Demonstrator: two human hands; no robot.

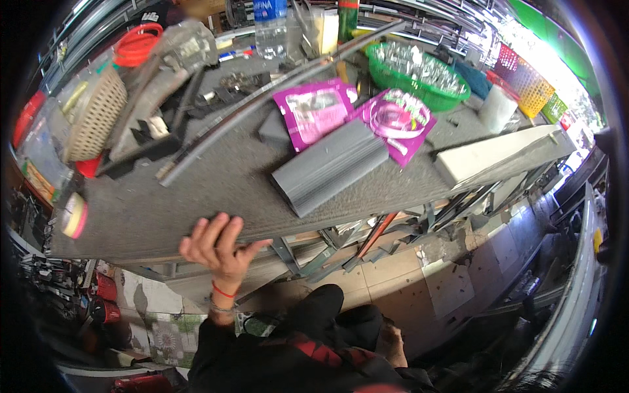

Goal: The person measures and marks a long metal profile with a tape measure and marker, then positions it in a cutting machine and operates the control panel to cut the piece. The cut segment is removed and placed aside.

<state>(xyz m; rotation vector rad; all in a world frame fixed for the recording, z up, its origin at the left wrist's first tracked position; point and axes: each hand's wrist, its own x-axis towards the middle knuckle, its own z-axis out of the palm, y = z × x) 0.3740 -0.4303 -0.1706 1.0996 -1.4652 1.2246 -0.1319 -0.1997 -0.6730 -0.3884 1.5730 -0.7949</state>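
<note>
My left hand (219,245) rests at the near edge of the grey worktable (196,203), its fingers stretched over the top and its thumb pointing right. It holds nothing. A red string bracelet circles that wrist. Low in the picture, beside my dark-clothed legs, part of what looks like my right hand (394,344) hangs down; its fingers cannot be made out. To the right of my left hand lies a dark grey ribbed block (331,167). Behind the block are two purple packets, one with a pink picture (318,110) and one with a white band (400,124).
A long metal bar (262,95) crosses the table diagonally. Behind are a green basket (419,92) of small metal parts and a water bottle (268,29). A long off-white piece (498,154) lies right, a tape roll (75,216) left. Metal offcuts (373,239) sit under the tabletop.
</note>
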